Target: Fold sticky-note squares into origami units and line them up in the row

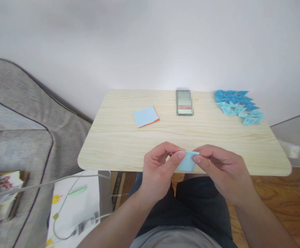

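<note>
Head view: the left hand and right hand face each other over the near edge of the desk; both pinch, thumb against curled forefinger, opposite ends of the blue paper between them; forearms slant inward.

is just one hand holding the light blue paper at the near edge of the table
No, the left hand and the right hand both pinch that light blue paper, one at each side.
</note>
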A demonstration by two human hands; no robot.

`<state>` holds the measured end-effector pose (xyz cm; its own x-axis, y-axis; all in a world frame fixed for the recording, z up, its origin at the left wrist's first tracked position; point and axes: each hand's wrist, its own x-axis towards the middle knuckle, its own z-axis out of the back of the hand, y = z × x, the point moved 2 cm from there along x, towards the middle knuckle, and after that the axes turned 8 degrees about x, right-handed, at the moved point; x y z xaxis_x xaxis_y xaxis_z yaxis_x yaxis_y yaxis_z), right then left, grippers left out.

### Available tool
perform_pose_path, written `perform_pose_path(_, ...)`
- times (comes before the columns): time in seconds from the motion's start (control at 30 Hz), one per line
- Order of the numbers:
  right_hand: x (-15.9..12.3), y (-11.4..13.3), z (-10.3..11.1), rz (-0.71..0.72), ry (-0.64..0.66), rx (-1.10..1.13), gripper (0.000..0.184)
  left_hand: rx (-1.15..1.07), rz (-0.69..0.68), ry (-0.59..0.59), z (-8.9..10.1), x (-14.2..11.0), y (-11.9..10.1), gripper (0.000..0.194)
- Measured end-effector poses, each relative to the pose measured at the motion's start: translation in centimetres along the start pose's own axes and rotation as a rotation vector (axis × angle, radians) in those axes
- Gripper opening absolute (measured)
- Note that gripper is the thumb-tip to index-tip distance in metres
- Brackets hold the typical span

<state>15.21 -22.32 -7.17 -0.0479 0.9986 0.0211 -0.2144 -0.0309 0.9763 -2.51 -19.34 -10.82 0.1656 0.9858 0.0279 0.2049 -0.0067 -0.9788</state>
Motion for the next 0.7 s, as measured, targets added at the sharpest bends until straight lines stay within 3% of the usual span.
perform_pose_path(0.2, 0.2, -0.6, -0.6, -0.092, 0.079, 0.071, 0.018, -0.049, 0.048, -0.037, -0.1, 0.4, 0.6, 0.015)
perform_pose_path(0.4, 0.4, -0.6, -0.9, -0.072, 0.075, -0.068, 0.029, -0.086, 0.036, -0.076, -0.1, 0.5, 1.3, 0.013)
perform_pose_path(0.7, 0.0, -1.6, -1.0, -0.033, 0.163, -0.1, 0.027, -0.102, -0.05, -0.078, 0.1, 0.6, 1.0, 0.007)
